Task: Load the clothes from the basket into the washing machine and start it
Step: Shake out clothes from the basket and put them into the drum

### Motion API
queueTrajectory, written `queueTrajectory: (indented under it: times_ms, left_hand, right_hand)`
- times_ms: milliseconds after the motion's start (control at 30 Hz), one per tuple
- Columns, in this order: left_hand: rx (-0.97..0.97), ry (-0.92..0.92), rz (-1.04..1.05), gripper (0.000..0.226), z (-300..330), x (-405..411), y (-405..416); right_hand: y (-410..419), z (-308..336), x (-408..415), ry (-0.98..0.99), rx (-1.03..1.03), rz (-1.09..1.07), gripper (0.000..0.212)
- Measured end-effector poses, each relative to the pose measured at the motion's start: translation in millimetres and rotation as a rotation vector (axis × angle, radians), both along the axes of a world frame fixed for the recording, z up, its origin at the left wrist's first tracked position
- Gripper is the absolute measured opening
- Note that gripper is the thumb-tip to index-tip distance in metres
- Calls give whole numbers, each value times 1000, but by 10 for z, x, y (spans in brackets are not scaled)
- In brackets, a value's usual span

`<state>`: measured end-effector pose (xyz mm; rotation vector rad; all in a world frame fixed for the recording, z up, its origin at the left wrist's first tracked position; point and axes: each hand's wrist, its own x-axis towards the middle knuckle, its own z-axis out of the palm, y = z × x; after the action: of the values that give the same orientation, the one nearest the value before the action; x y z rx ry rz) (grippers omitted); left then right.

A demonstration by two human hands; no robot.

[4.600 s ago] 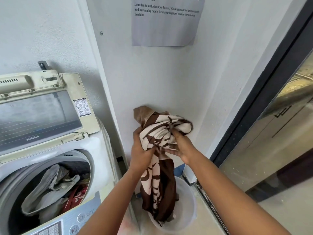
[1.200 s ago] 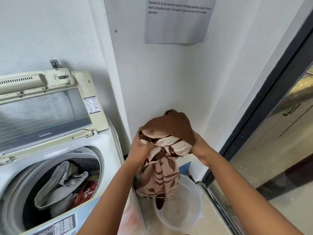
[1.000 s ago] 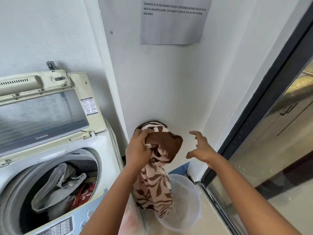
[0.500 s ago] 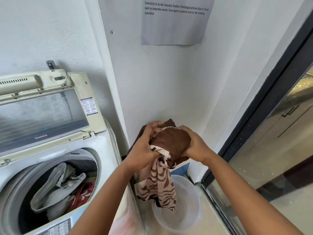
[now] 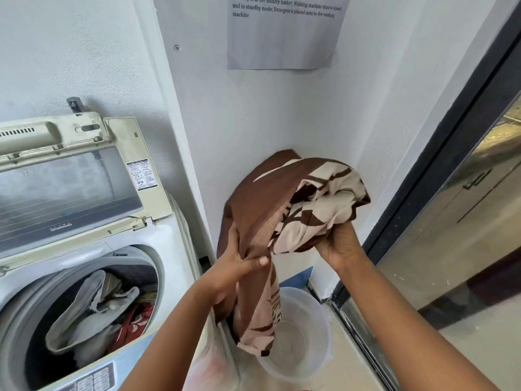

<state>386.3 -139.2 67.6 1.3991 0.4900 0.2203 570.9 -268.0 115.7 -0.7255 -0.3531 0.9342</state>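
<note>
- Both hands grip brown/cream patterned cloth (image 5: 307, 204), held up over white basket (image 5: 315, 359) on floor, cloth tail dangling into it.
- L hand (image 5: 239, 266) pinches brown fold; R hand (image 5: 339, 244) clutches bunched part from below.
- Washing machine (image 5: 169, 249) at left, lid (image 5: 70, 187) up, drum (image 5: 93, 314) w/ grey + red clothes.
- Paper notice (image 5: 284, 32) on wall; glass door (image 5: 451, 221) at right.

**Around the Laundry Corner**

A grey printed notice (image 5: 284, 32) hangs on the white wall (image 5: 253, 114), its visible lines mentioning the laundry basket, standby mode and detergent. A small screw head (image 5: 177, 48) sits in the wall to the left of it. At right, a dark-framed glass door (image 5: 462, 210) reflects cabinets. A blue patch (image 5: 303, 273) shows low in the corner by the floor (image 5: 352, 371).
</note>
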Motion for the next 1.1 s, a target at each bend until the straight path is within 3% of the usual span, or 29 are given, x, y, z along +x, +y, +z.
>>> queueTrajectory:
  times_ms: [67,167,267,333,400,567,633,700,767,833,967,1100]
  left_hand:
    - [-198,-84,25,113,98,93,-132]
    - [-247,-203,211,83,182,209,-264]
    - [12,-137,487,71,173,201,-239]
    - [228,-42,541,65,142,148,-194]
    - [462,44,512,59,84,89,-164]
    - [756,209,450,57,-98,-17,-190]
    - [842,178,382,58,-107,-37,-225]
    - [872,106,266,58,-76,-17,-251]
    - [815,15,190,59,-20,6,-288]
    - [748,-69,200,63,24,14,-302]
    - [570,-132,162,88,93,-29,-299]
    - [428,-16,27,125,62,-75,-204]
  right_hand:
    - [29,-144,-180,61,-96,50,34]
    - [27,-401,-347,40,-340,111,27]
    - [-39,-662,-243,-240,-749,134,26]
    - [-118,-817,-133,-312,-1001,91,53]
    - [-186,-883,-64,-397,-1087,-2,80]
    - [-264,-753,7,-895,-929,40,120]
    - [-252,-707,-5,-1174,-884,154,131]
    - [-198,-724,-79,-1321,-821,233,134]
    - [-132,-791,-161,-1298,-674,175,124]
    - [-121,-803,-183,-1179,-556,109,98]
    - [-178,-752,-110,-1036,-526,28,46]
    - [-192,-644,-64,-804,-446,-146,37]
